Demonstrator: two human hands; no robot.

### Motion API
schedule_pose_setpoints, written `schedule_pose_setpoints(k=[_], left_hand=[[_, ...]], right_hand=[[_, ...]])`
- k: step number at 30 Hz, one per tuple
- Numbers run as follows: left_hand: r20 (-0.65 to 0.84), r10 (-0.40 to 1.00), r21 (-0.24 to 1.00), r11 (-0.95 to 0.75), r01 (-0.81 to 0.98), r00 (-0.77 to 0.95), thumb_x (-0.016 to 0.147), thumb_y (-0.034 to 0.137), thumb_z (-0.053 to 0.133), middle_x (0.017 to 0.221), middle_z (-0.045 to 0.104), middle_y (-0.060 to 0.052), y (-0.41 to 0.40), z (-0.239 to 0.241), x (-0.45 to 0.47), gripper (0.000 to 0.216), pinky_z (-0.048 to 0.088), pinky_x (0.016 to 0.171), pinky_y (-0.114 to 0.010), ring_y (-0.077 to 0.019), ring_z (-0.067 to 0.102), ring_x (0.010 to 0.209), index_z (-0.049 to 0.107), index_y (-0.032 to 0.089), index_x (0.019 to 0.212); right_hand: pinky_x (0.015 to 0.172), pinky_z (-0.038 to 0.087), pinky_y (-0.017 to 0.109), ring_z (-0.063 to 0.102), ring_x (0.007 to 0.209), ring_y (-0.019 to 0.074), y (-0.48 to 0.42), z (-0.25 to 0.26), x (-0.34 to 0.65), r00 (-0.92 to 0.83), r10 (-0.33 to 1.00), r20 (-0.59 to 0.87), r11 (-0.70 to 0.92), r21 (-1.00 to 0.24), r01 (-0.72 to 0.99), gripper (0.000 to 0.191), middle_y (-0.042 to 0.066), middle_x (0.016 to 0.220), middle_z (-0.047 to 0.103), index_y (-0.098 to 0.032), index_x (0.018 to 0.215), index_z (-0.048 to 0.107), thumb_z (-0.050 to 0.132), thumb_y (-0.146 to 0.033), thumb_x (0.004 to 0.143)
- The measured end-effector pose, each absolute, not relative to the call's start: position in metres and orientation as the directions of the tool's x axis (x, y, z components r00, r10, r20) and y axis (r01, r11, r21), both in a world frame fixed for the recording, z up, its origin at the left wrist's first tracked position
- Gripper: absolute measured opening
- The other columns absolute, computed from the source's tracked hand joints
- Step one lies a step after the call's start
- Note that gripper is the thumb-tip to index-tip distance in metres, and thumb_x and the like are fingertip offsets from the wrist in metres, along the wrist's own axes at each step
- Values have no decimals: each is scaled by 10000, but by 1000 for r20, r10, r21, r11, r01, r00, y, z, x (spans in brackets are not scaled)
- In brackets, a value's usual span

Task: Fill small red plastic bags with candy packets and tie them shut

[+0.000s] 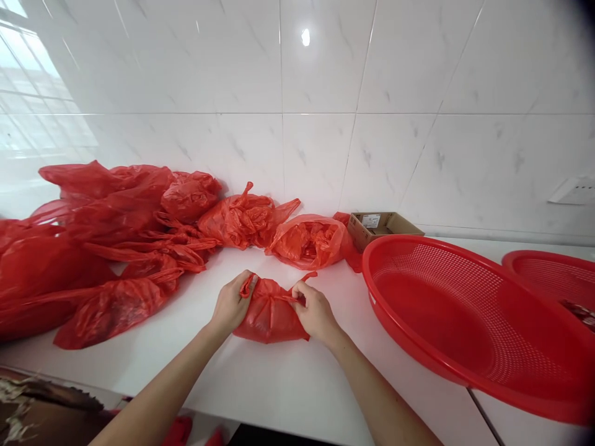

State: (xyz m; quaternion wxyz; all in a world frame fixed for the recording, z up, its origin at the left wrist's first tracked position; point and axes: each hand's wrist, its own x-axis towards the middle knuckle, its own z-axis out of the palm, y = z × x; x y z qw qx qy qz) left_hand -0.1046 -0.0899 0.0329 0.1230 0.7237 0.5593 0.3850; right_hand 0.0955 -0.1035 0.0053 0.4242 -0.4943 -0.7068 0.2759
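A red plastic bag with rounded, filled contents rests on the white table in front of me. My left hand is closed on the bag's upper left corner, where a twisted handle loop shows by the fingers. On the opposite side my right hand pinches the other handle, whose loose end sticks up past the fingertips. The bag's top is gathered between the two hands. What lies inside is hidden by the red plastic.
More red bags are heaped at the left and along the tiled wall. An open bag of crumpled red plastic sits behind my hands, beside a cardboard box. Large red perforated baskets stand at the right on the white table.
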Motion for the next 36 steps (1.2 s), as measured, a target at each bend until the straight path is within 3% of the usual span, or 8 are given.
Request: schedule_pose_setpoints(k=[8, 13, 16, 36], left_hand=[[288, 954, 527, -226, 819, 78, 949, 422, 282, 652, 535, 22, -81, 29, -100, 322, 308, 577, -261, -165, 464, 590, 394, 237, 711], [126, 984, 348, -165, 923, 129, 847, 254, 410, 740, 608, -12, -71, 23, -96, 99, 271, 549, -266, -186, 507, 620, 467, 247, 766], [74, 990, 294, -137, 946, 120, 819, 228, 429, 753, 629, -27, -68, 18, -95, 89, 270, 549, -270, -203, 541, 638, 513, 258, 827], [108, 992, 275, -93, 957, 65, 858, 199, 372, 825, 672, -51, -78, 6, -92, 188, 280, 570, -277, -227, 595, 685, 533, 267, 925]], right_hand=[[590, 321, 237, 452, 643, 133, -88, -8, 116, -128, 946, 296, 320, -806, 498, 87, -43, 709, 526, -224, 712, 417, 463, -187, 775], [640, 393, 239, 496, 693, 133, -86, -13, 118, -141, 964, 227, 261, -911, 319, 96, -32, 751, 563, -216, 727, 458, 517, -262, 787], [656, 421, 247, 515, 697, 132, -84, -15, 118, -160, 970, 185, 220, -945, 242, 93, -27, 774, 588, -214, 743, 488, 543, -280, 775], [679, 420, 277, 538, 721, 150, -86, -19, 120, -152, 970, 188, 229, -916, 330, 66, -25, 765, 590, -224, 738, 499, 550, -254, 768]])
